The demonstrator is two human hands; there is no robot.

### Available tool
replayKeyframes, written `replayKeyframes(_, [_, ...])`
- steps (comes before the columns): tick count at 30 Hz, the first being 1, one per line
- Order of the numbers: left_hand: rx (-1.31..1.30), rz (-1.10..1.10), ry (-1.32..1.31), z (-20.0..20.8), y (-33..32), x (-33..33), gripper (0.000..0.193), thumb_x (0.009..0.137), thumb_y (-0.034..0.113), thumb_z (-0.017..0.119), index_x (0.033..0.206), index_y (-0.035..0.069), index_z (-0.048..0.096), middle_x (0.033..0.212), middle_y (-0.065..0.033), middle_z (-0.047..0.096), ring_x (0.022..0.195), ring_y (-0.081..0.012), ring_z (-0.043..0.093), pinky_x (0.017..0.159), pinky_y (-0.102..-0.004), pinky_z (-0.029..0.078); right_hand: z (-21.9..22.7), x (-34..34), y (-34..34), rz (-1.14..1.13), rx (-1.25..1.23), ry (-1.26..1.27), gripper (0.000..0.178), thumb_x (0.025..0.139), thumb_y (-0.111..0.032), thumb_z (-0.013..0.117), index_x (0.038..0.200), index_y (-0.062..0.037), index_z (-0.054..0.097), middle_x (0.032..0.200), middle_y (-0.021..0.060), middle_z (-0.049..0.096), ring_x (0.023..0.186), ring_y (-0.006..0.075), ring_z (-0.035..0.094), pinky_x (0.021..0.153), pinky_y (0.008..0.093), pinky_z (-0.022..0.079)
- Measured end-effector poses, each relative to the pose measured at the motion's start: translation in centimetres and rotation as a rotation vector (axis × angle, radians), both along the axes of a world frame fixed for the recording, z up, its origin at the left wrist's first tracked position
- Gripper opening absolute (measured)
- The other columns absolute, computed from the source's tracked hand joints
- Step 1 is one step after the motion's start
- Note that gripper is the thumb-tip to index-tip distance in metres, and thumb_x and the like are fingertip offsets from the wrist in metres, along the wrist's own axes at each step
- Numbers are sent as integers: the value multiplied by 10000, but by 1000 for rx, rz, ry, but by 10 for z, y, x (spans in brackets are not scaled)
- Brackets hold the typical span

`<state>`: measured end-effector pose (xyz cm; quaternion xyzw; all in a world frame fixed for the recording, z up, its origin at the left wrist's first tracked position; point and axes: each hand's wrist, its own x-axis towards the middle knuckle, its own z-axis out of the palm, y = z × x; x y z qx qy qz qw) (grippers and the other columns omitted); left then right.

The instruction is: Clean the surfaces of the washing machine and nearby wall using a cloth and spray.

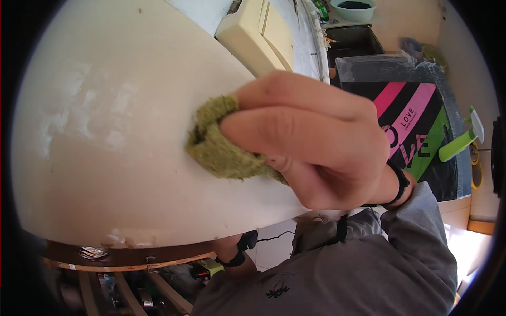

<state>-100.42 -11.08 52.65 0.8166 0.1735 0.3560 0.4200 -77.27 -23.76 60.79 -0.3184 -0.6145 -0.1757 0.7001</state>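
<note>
Cloth (226, 158), or perhaps a scouring pad, rough and moss green, is pinched in a bunched wad between the thumb and bent fingers of the right hand (311, 139) and appears pressed against the white surface (116, 174) beneath. The left hand is hidden past the near edge of that surface; only its banded wrist (232, 255) is shown, so whether anything is held by it cannot be told.

Left of the right hand, shiny, wet-looking patches (89, 100) are seen, on which the wad could slide too freely. Because only one end is gripped, the loose folds could be dragged out of the pinch. Frayed fibres might be shed, and a glossy finish could be scratched if the weave is as coarse as it looks. Just beyond the knuckles stands a cream box (258, 37); it could be knocked or wetted by a long forward stroke.

As for writing, none can be made out on the cloth. On the grey top (342, 268), behind the right hand, a small dark motif (278, 291) is borne. Farther off to its right, bold capitals and a line of tiny print are carried by a black panel (429, 129) with pink and green stripes. No lettering can be read on the pale basin (365, 15), farthest ahead.
</note>
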Motion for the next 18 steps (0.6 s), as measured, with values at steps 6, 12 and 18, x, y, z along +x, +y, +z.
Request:
replayKeyframes(6, [7,30,2,-5,1,-4,428,661,13,747,1051,-41,579,887,-97,639,710,-167,577,663,-292,469,-29,-12,-10,14,-112,95,207,663,126,531,847,84,616,838,198,595,666,291,595,595,342,483])
replayKeyframes(12, [22,45,18,-1,-2,-3,450,665,21,749,1072,-36,568,939,-107,632,780,-183,581,710,-309,471,-50,-34,-6,-49,31,77,148,703,74,513,804,84,622,793,205,589,600,271,577,505,326,459])
replayKeyframes(18, [32,38,24,1,-5,0,471,668,28,751,1093,-31,557,991,-117,625,849,-199,585,757,-325,473,16,-10,10,-175,283,-112,201,681,-16,580,808,135,620,788,235,584,536,238,545,430,298,415])
